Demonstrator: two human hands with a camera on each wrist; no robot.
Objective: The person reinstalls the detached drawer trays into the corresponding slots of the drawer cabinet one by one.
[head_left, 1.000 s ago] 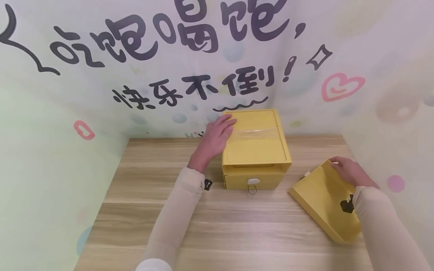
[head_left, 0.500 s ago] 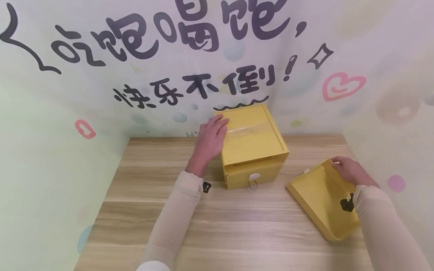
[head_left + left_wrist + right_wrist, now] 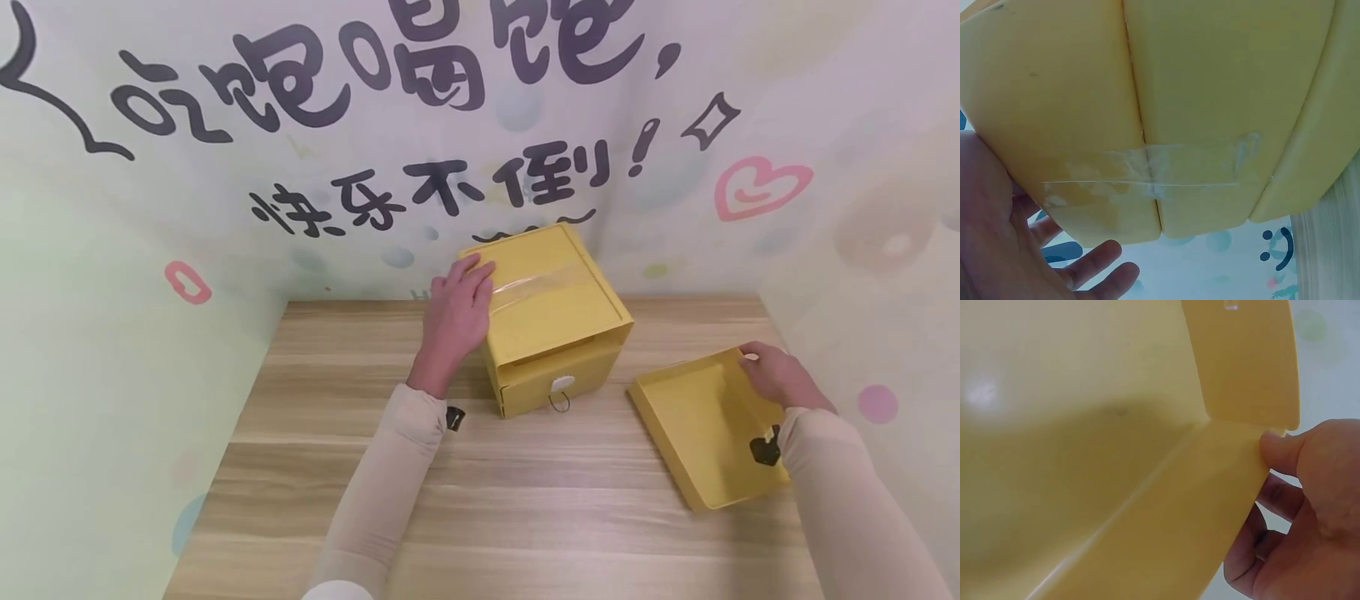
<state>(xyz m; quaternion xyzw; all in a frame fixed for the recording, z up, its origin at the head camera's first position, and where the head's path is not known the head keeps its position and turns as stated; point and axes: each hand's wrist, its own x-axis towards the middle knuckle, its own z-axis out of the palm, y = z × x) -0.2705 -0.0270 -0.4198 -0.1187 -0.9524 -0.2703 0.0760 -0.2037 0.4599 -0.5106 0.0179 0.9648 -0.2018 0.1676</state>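
Observation:
A yellow desktop drawer box (image 3: 551,287) stands turned at the back of the table, a strip of clear tape across its top. Above its lower drawer front (image 3: 562,379), which has a white label and a small loop, a slot gapes. My left hand (image 3: 456,312) rests on the box's top left edge with fingers extended; the left wrist view shows the taped side (image 3: 1147,125) beside the fingers. To the right, my right hand (image 3: 783,377) pinches the rim of a loose yellow drawer (image 3: 708,425). In the right wrist view, thumb and fingers clasp its wall (image 3: 1210,506) near a corner.
The wood-grain table (image 3: 487,525) reaches back to a printed wall (image 3: 360,267) with large dark lettering. Another wall (image 3: 885,317) rises close to the right arm. Black pieces of the wrist gear show beside both sleeves.
The drawer box has turned anticlockwise under my left hand, its back swinging left. My right hand has turned the loose drawer a little, and its near end has shifted left and back.

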